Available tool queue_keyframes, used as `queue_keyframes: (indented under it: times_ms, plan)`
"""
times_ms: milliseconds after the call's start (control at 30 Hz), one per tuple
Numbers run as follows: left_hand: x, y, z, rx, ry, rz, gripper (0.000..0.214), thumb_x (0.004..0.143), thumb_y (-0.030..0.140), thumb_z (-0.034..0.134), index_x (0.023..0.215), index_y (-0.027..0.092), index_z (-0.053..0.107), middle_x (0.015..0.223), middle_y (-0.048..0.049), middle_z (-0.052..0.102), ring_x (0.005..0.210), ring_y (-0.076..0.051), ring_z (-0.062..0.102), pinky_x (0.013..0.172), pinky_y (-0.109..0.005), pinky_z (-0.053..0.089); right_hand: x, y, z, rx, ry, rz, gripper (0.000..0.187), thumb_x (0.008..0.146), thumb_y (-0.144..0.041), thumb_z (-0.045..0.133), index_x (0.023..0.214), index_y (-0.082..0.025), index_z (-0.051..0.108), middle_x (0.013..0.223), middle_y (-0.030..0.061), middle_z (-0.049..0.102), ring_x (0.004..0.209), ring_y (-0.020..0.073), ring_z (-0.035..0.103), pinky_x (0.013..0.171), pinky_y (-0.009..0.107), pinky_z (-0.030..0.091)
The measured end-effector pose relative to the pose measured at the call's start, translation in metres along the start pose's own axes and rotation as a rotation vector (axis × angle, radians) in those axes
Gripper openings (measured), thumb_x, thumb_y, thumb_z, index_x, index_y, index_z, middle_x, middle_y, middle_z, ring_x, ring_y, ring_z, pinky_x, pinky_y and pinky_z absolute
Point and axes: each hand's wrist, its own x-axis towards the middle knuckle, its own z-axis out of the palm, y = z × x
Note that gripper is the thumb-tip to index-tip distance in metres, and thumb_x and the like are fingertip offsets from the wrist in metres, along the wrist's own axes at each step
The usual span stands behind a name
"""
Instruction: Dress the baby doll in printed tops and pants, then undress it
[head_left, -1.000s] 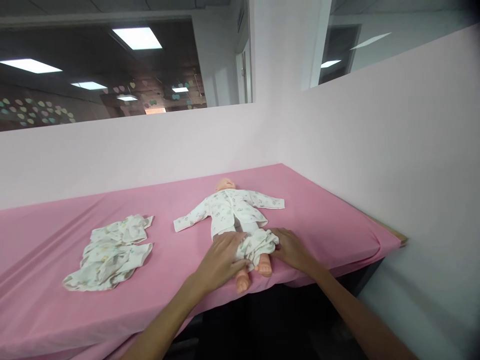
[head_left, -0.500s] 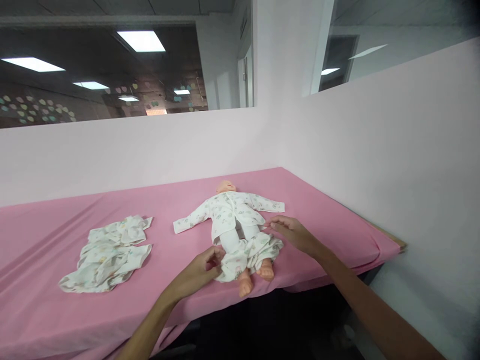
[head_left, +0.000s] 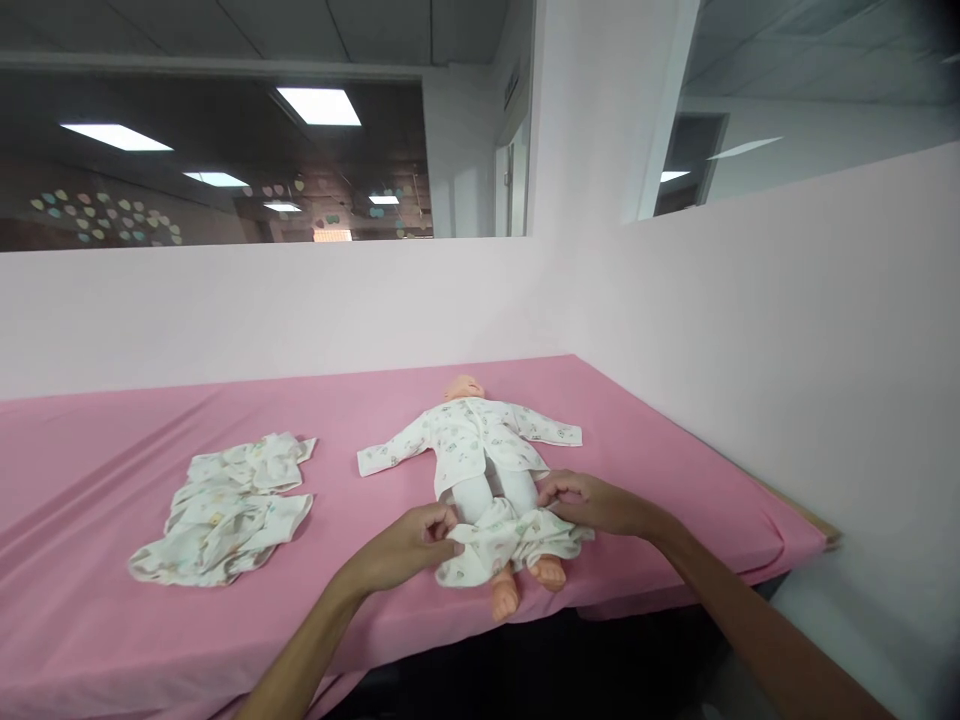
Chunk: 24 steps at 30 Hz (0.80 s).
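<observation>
A baby doll (head_left: pixel 465 388) lies on its back, its feet toward me near the table's front edge. It wears a white patterned long-sleeved shirt (head_left: pixel 459 445) with both sleeves spread out. White patterned baby pants (head_left: pixel 499 545) are bunched around its lower legs, with the bare feet showing below them. My left hand (head_left: pixel 420 540) pinches the pants at their left side, thumb and fingers together. On the other side my right hand (head_left: pixel 581 500) grips the upper edge of the pants, beside the doll's white-covered leg.
A crumpled set of white patterned baby clothes (head_left: pixel 229 510) lies to the left on the pink table cover (head_left: pixel 352 610). Pale walls (head_left: pixel 262 315) close in the table at the back and right, with windows above. The front edge drops off below the doll's feet.
My right hand has come down from beside the shirt hem and taken hold of the pants. My left hand has closed on their left side, and the pants look stretched wider. The view has shifted slightly.
</observation>
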Motion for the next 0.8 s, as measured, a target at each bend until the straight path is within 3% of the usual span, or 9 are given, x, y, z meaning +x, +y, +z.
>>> queue_keyframes:
  times_ms: [167, 267, 400, 600, 667, 800]
  plan:
    - [0.007, -0.006, 0.001, -0.110, 0.095, 0.017, 0.024, 0.079, 0.021, 0.055, 0.074, 0.020, 0.032, 0.074, 0.0050, 0.033, 0.065, -0.009, 0.029, 0.056, -0.022, 0.026, -0.003, -0.002, -0.004, -0.100, -0.091, 0.026, 0.024, 0.080, -0.046, 0.062, 0.080, -0.023, 0.068, 0.090, 0.0021, 0.062, 0.076, 0.0179, 0.054, 0.064, 0.028, 0.043]
    - [0.013, -0.014, 0.005, -0.109, 0.159, 0.020, 0.020, 0.079, 0.019, 0.052, 0.074, 0.020, 0.032, 0.071, 0.0057, 0.032, 0.062, -0.008, 0.028, 0.055, -0.021, 0.025, -0.003, -0.001, -0.001, -0.085, -0.076, 0.011, 0.024, 0.079, -0.046, 0.063, 0.075, -0.022, 0.064, 0.091, 0.0017, 0.059, 0.074, 0.0163, 0.052, 0.062, 0.027, 0.042]
    - [0.019, -0.024, 0.006, -0.098, 0.283, 0.015, 0.018, 0.079, 0.020, 0.050, 0.073, 0.020, 0.033, 0.071, 0.0054, 0.032, 0.064, -0.009, 0.029, 0.056, -0.021, 0.028, 0.008, 0.010, 0.002, -0.017, 0.061, 0.003, 0.024, 0.079, -0.045, 0.062, 0.077, -0.021, 0.063, 0.080, 0.0007, 0.059, 0.071, 0.0160, 0.051, 0.062, 0.027, 0.040]
    - [0.042, -0.039, 0.006, -0.093, 0.621, -0.099, 0.016, 0.082, 0.028, 0.051, 0.078, 0.021, 0.037, 0.066, 0.0059, 0.038, 0.060, -0.010, 0.036, 0.055, -0.022, 0.030, 0.052, 0.044, 0.002, 0.079, 0.347, 0.063, 0.018, 0.076, -0.035, 0.060, 0.073, -0.018, 0.057, 0.067, -0.0031, 0.053, 0.064, 0.0129, 0.046, 0.059, 0.025, 0.033]
    - [0.050, -0.043, 0.009, -0.152, 0.638, -0.078, 0.013, 0.082, 0.029, 0.052, 0.084, 0.021, 0.041, 0.067, 0.0050, 0.045, 0.061, -0.011, 0.042, 0.057, -0.023, 0.034, 0.061, 0.052, 0.006, 0.121, 0.362, 0.059, 0.019, 0.076, -0.036, 0.060, 0.075, -0.018, 0.057, 0.071, -0.0023, 0.056, 0.067, 0.0136, 0.048, 0.063, 0.026, 0.036]
    - [0.053, -0.053, 0.005, -0.334, 0.480, -0.106, 0.029, 0.079, 0.038, 0.063, 0.098, 0.019, 0.051, 0.079, -0.0008, 0.059, 0.073, -0.016, 0.057, 0.066, -0.027, 0.043, 0.059, 0.055, 0.015, 0.267, 0.260, 0.089, 0.029, 0.078, -0.045, 0.059, 0.085, -0.017, 0.061, 0.077, 0.0019, 0.064, 0.070, 0.0165, 0.056, 0.066, 0.029, 0.043]
